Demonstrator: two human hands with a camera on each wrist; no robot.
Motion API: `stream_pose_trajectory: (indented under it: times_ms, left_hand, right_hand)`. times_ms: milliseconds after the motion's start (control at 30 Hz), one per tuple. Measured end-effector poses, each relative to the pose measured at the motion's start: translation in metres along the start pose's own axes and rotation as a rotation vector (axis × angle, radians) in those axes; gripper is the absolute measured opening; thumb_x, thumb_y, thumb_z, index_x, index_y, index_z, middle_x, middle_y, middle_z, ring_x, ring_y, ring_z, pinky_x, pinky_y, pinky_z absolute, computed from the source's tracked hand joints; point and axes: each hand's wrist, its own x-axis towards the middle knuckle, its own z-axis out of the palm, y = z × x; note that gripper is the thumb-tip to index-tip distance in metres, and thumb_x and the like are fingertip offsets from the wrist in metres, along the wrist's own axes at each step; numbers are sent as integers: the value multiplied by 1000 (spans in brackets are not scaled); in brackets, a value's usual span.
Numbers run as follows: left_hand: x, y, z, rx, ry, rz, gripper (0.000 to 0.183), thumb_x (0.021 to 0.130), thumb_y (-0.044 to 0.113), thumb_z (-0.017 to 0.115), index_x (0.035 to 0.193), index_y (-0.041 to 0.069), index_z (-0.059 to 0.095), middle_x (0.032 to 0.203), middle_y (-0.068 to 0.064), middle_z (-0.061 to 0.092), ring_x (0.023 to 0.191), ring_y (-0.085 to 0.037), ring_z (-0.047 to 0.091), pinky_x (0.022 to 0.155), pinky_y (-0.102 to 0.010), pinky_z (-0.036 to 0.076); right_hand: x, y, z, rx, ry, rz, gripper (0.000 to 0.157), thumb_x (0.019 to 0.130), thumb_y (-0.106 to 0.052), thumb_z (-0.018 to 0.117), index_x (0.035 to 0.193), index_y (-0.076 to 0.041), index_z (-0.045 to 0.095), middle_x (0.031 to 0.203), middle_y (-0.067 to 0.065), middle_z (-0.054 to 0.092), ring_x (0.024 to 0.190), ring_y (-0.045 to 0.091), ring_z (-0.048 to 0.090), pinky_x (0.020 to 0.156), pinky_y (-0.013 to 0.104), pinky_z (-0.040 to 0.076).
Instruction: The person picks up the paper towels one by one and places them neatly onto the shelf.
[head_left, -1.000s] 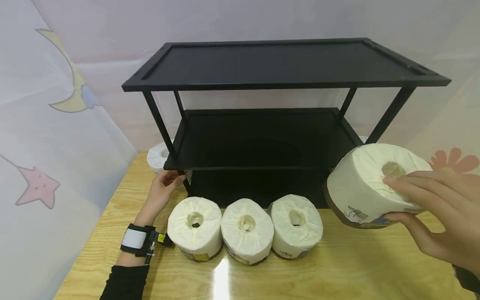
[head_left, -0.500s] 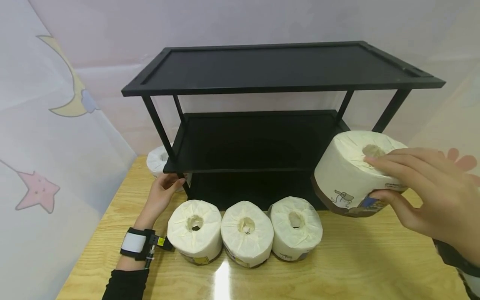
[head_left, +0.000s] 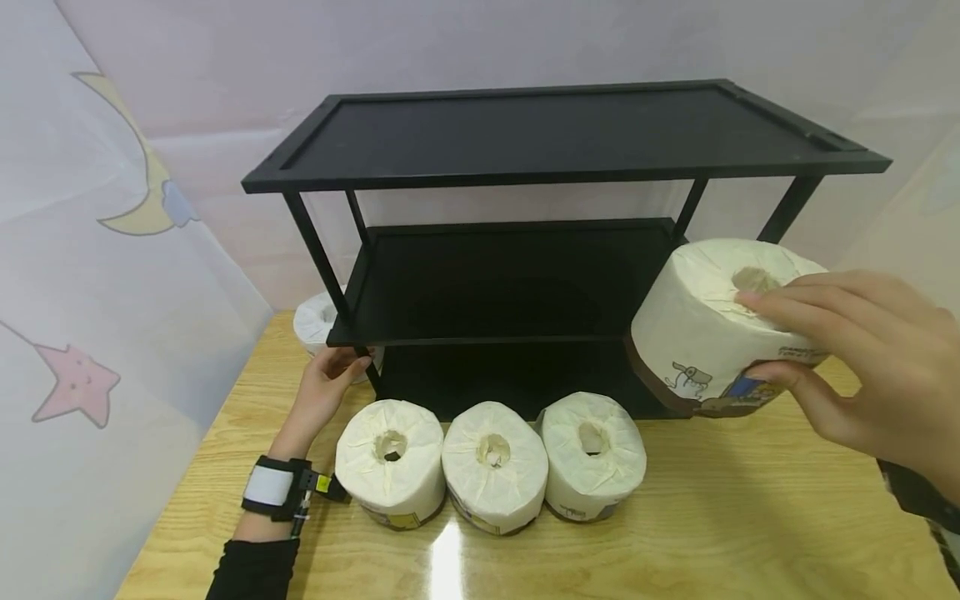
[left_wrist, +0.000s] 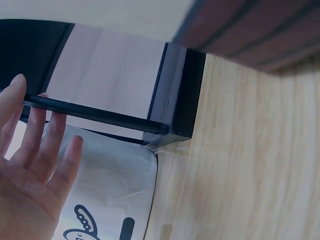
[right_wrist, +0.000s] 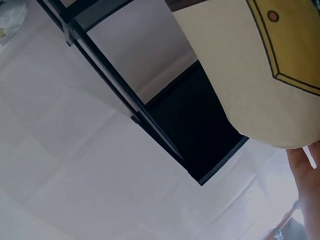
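My right hand (head_left: pixel 870 358) holds a large wrapped toilet paper roll (head_left: pixel 697 333) in the air, before the right front of the black shelf rack (head_left: pixel 480 287). Its thumb is on the printed side, its fingers by the top hole. That roll (right_wrist: pixel 240 75) also fills the upper right of the right wrist view. With thumb and fingers on either side, my left hand (head_left: pixel 324 383) grips the rack's thin front left post (left_wrist: pixel 100 114). Behind these fingers stands another wrapped roll (left_wrist: pixel 115 175), partly hidden in the head view.
Three wrapped rolls stand in a row before the rack: left (head_left: pixel 390 492), middle (head_left: pixel 480 492) and right (head_left: pixel 615 475). One white roll (head_left: pixel 311 321) stands behind the rack's left post. A wooden table (head_left: pixel 712 533) lies below, with printed cloth (head_left: pixel 480 42) behind.
My right hand has brought the roll up and leftward, and over the last half second a little higher and slightly right. My left hand stays on the post.
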Motion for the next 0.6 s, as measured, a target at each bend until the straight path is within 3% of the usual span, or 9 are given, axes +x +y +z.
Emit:
stream_pose_trajectory:
  times_ms: [200,267,433,600]
  left_hand:
    - [-1,3,3,-10,-16,-26,31,98,12,63,125,-3,60,120,-23,63,103,-3,61,85,-17,49]
    - [1,-5,4,-10,-10,-24,31,98,15,64,125,-1,60,120,-21,64,103,-3,61,86,-16,48]
    - [1,-5,3,-5,-2,-23,31,98,14,64,125,0,60,120,-20,64,103,-1,61,86,-16,48]
    - [2,-6,1,-4,2,4,31,98,12,64,128,2,60,121,-21,64,103,-1,60,85,-16,48]
  right_hand:
    - [2,3,0,-22,-44,-11,53,97,-52,57,117,-5,73,93,17,73,82,41,58,105,29,39]
    - [5,3,1,-28,-46,-14,53,97,-51,56,117,-5,73,91,18,72,82,42,58,106,29,39]
    - [20,1,6,-2,-17,-9,52,98,-50,56,114,-4,73,88,19,71,80,41,57,104,23,38]
    - [33,-1,4,-14,-150,-33,59,102,-50,48,114,3,70,91,24,70,82,42,57,107,16,29]
